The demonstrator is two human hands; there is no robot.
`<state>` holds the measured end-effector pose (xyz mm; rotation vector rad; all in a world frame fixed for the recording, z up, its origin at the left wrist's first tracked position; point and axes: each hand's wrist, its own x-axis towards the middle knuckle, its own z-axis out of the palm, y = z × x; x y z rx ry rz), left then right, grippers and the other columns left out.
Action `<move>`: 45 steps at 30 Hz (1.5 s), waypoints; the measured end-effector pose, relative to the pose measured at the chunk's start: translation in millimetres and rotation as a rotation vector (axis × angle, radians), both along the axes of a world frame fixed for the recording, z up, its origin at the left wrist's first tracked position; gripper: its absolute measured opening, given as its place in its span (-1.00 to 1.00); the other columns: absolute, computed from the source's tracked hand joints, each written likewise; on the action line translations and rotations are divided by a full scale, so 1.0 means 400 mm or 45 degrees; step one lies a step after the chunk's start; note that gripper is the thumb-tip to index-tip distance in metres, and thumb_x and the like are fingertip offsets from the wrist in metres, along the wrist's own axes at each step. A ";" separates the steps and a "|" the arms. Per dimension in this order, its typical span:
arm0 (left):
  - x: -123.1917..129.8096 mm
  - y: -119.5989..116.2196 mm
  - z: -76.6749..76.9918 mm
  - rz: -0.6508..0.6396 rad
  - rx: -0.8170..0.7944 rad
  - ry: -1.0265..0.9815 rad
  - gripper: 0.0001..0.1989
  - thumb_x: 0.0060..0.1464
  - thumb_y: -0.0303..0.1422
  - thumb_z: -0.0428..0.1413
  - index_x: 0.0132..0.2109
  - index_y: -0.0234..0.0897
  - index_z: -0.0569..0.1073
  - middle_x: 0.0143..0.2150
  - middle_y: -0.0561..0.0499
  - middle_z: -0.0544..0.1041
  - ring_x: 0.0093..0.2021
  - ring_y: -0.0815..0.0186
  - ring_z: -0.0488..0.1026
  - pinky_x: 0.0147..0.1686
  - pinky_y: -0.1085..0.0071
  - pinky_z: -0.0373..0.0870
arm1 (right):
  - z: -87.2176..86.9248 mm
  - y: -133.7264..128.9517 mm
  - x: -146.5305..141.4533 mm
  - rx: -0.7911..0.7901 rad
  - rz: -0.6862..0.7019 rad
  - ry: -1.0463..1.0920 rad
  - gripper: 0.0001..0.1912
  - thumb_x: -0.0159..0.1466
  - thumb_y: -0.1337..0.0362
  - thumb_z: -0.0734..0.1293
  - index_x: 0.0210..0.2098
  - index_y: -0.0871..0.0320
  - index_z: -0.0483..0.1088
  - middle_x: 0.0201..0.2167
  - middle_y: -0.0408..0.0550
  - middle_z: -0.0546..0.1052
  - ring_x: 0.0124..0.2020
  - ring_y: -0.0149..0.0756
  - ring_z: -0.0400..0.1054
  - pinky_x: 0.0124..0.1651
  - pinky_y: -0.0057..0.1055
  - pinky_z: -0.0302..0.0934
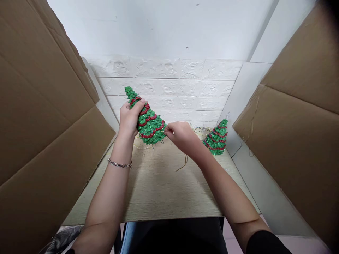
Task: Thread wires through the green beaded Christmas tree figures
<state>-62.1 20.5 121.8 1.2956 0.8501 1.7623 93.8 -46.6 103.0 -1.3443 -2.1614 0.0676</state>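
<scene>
My left hand (130,118) grips a small green Christmas tree (150,127) with red garland strands, its thumb across the upper part. The tree is tilted, its tip pointing up and left, raised over the table. At the tree's lower right edge, the fingers of my right hand (180,135) are pinched together. What lies between those fingertips is too small to make out, though thin yellowish wires (184,164) hang below that hand. A second, similar tree (217,139) stands at the right, partly behind my right forearm, with a clear piece at its top.
The pale wooden table (169,194) runs back to a white brick-patterned wall (159,76). Large cardboard panels rise at the left (47,98) and right (296,106). More loose thin wires (202,129) lie along the back of the table.
</scene>
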 end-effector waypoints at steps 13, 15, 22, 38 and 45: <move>0.035 -0.007 -0.016 0.006 0.090 0.110 -0.74 -0.27 -0.25 0.24 -0.45 -0.30 0.37 -0.54 0.07 0.36 -0.56 0.43 0.29 -0.55 0.47 0.30 | -0.004 -0.052 -0.036 0.043 -0.191 -0.341 -0.72 0.17 0.57 0.03 -0.34 0.30 0.32 -0.43 0.02 0.28 -0.59 -0.46 -0.10 -0.52 -0.41 -0.20; 0.031 -0.003 -0.017 0.037 0.107 0.100 -0.74 -0.26 -0.25 0.24 -0.46 -0.30 0.36 -0.54 0.07 0.35 -0.56 0.43 0.30 -0.55 0.47 0.31 | -0.013 -0.048 -0.034 0.083 -0.129 -0.325 -0.71 0.16 0.57 0.02 -0.36 0.30 0.32 -0.41 0.03 0.28 -0.56 -0.44 -0.04 -0.49 -0.41 -0.16; 0.014 0.002 -0.004 0.026 0.025 -0.078 -0.74 -0.26 -0.25 0.22 -0.48 -0.30 0.34 -0.55 0.06 0.36 -0.56 0.44 0.31 -0.56 0.48 0.32 | -0.017 -0.031 -0.009 0.186 0.094 -0.083 -0.68 0.19 0.53 -0.01 -0.24 0.25 0.29 -0.33 0.04 0.29 -0.37 -0.36 0.13 -0.35 -0.44 0.00; -0.005 0.013 -0.002 0.036 0.096 -0.232 -0.74 -0.22 -0.22 0.21 -0.52 -0.29 0.32 -0.55 0.06 0.36 -0.57 0.44 0.28 -0.54 0.46 0.29 | 0.023 -0.043 0.017 -0.111 -0.198 -0.111 -0.80 0.26 0.21 0.13 -0.28 0.20 0.28 -0.30 0.02 0.41 -0.35 -0.33 0.22 -0.42 -0.44 -0.10; -0.034 0.026 0.001 0.082 0.147 -0.281 -0.73 -0.22 -0.20 0.21 -0.52 -0.26 0.30 -0.55 0.07 0.35 -0.57 0.43 0.28 -0.53 0.43 0.31 | 0.042 -0.056 0.031 -0.086 -0.012 0.015 -0.74 0.31 0.14 0.04 -0.21 0.13 0.25 -0.52 -0.13 0.37 -0.53 -0.41 0.12 -0.46 -0.47 -0.14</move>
